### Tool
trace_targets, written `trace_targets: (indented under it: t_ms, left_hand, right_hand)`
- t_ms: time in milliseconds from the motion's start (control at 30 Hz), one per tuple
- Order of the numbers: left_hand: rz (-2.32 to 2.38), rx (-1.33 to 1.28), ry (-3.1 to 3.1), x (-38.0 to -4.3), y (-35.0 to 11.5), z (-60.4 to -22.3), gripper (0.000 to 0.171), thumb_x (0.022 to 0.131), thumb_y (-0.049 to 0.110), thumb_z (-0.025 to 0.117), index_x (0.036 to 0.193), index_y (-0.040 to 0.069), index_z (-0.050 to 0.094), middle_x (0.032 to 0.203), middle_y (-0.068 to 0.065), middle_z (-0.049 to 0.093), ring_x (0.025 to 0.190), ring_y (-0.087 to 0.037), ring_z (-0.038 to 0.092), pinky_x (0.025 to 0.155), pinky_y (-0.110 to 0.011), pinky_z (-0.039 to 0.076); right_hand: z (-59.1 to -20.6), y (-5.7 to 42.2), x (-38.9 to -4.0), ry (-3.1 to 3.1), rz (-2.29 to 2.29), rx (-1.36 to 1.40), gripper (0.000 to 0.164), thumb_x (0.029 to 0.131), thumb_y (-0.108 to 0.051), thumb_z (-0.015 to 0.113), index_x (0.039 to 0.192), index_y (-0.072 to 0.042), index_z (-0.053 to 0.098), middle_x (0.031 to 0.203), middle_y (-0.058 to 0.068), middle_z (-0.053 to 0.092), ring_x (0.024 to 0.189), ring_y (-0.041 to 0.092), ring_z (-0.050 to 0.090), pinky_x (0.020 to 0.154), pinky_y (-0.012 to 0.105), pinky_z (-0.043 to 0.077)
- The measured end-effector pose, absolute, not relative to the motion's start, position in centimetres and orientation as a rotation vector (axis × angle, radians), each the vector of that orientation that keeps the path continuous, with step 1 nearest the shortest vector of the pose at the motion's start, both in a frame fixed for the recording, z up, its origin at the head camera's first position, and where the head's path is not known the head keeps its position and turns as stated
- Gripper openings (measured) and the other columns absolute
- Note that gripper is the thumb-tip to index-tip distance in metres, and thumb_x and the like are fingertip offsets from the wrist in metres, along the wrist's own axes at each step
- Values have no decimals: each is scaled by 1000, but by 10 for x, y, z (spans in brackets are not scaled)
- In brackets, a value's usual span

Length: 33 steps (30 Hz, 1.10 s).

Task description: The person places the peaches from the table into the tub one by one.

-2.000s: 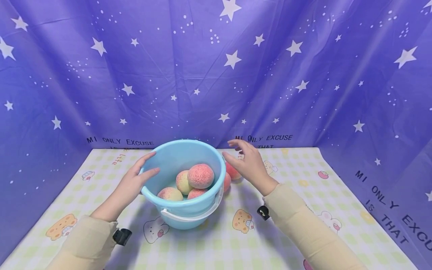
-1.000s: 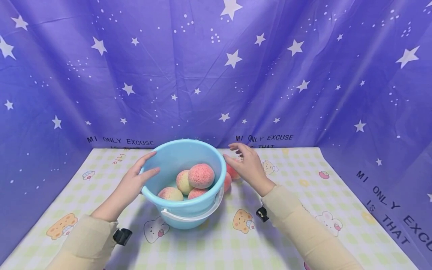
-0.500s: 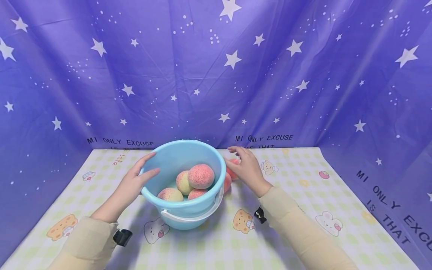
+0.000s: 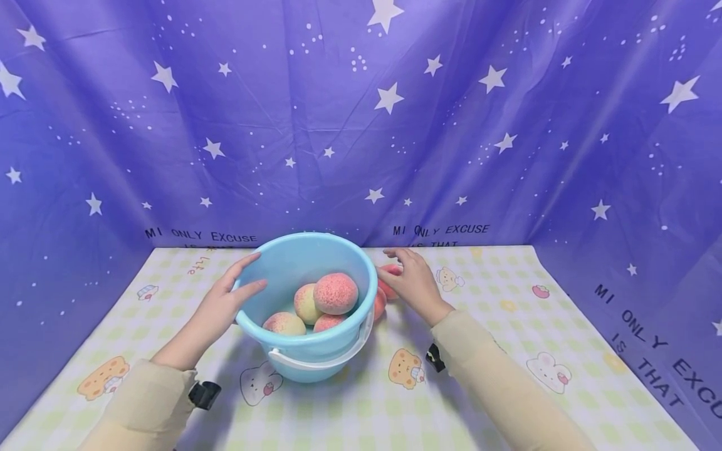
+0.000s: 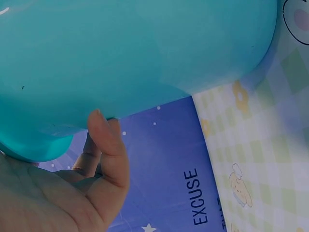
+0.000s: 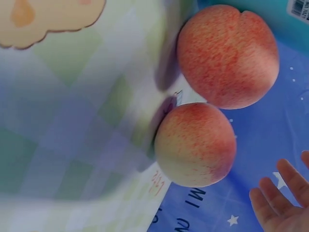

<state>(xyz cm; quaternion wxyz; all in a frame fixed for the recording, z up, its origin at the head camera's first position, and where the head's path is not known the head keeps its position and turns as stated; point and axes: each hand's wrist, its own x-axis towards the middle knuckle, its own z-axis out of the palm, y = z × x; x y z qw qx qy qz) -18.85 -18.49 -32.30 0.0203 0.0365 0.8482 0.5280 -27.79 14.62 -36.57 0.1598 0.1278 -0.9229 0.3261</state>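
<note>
A light blue bucket (image 4: 307, 254) stands on the table with its white handle (image 4: 321, 363) hanging down in front. Several pink-and-yellow peaches (image 4: 336, 294) lie inside it. My left hand (image 4: 222, 300) grips the bucket's left rim, thumb over the edge; the left wrist view shows bent fingers (image 5: 108, 145) against the outer wall. To the right of the bucket, two more peaches sit on the cloth: a larger one (image 6: 229, 58) close to the bucket and a smaller one (image 6: 195, 145). My right hand (image 4: 416, 282) hovers above them, fingers spread and holding nothing.
A green-and-white checked tablecloth (image 4: 479, 376) with cartoon prints covers the table. Purple curtains (image 4: 338, 113) with white stars close off the back and both sides. Dark wrist mounts (image 4: 204, 395) are strapped under both sleeves.
My right hand has come down slightly toward the peaches beside the bucket, its sleeve shifting a little left. The left hand and the bucket have stayed in place.
</note>
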Motion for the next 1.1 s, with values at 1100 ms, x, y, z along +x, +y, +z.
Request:
trace_targets:
  t_ms: [1100]
  left_hand:
    - [1633, 128, 2648, -189, -185, -323, 68, 101, 32, 53, 159, 19, 20, 165, -18, 17, 140, -47, 37, 102, -58, 48]
  right_hand:
    - [-396, 159, -298, -2835, 942, 301, 67, 88, -43, 71, 140, -5, 53, 147, 20, 50, 139, 38, 43, 118, 54, 31]
